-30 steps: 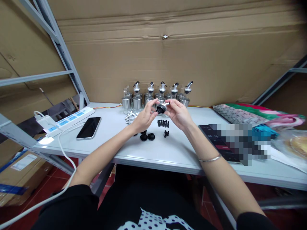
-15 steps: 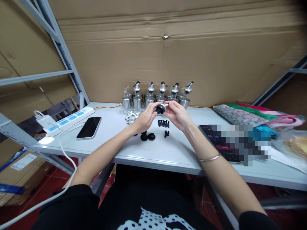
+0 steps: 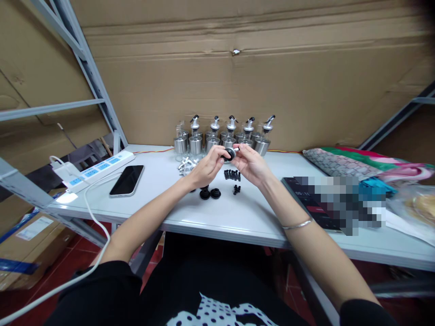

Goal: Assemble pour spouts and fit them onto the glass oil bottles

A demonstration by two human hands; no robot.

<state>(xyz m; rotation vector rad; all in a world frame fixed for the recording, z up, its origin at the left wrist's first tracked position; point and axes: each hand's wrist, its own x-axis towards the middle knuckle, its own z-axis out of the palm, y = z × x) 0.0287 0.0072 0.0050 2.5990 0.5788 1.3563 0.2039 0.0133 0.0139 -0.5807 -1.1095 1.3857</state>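
Head view: a small black-and-silver pourer cap (image 3: 229,154) is pinched between the closed fingers of the left hand (image 3: 207,166) and right hand (image 3: 251,164). It is held above the white bench (image 3: 238,213), before a row of steel-and-glass dispenser bottles (image 3: 224,136).

Pale grey surface (image 3: 238,217), black phone (image 3: 127,180), white power strip (image 3: 98,170) with blue sockets, silver-and-black pourer caps (image 3: 226,136), black stoppers (image 3: 210,194), brown cardboard wall (image 3: 238,68), black polka-dot cloth (image 3: 220,312)

Both hands (image 3: 231,164) have drawn closer, fingers now covering more of the black-and-silver spout cap (image 3: 228,155).
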